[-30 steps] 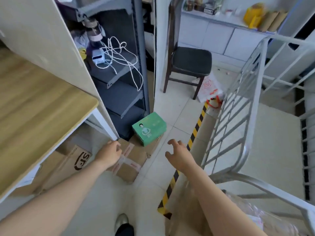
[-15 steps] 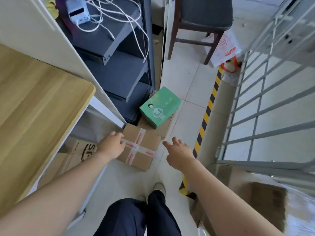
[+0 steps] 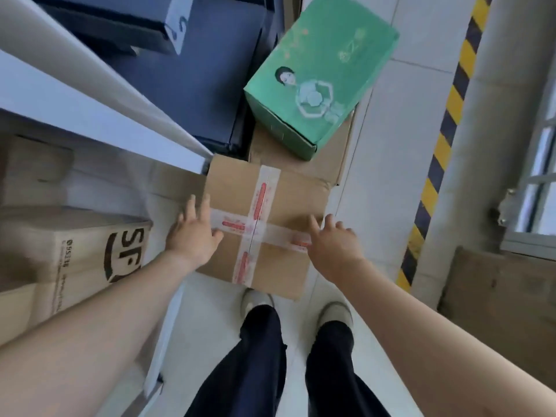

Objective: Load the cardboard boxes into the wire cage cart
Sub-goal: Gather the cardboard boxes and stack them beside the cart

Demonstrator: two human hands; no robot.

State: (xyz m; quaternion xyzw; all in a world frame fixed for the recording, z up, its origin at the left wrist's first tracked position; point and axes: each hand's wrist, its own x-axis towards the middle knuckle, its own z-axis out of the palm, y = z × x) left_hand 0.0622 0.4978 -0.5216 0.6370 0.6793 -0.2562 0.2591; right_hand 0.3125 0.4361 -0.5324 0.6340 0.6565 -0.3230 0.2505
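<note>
A brown cardboard box point(image 3: 234, 191) crossed with red-printed clear tape lies on the floor just ahead of my feet. My left hand point(image 3: 194, 236) rests flat on its left top edge, fingers spread. Over the box's right side is my right hand point(image 3: 334, 245), fingers apart and touching the top. Neither hand has a closed grip. A green printed box point(image 3: 319, 76) sits behind it on a flattened brown carton point(image 3: 334, 158). The wire cage cart point(image 3: 538, 188) shows as white bars at the right edge.
A large brown box with black lettering point(image 3: 75, 260) stands under the desk at left. Dark metal shelving point(image 3: 186, 85) is behind. A yellow-black striped edge point(image 3: 442, 145) runs along the floor at right, with more cardboard point(image 3: 499, 293) at lower right.
I have bent down closer to the taped box. My right hand moved left from the air onto the box's right side. My left hand stayed on its left edge.
</note>
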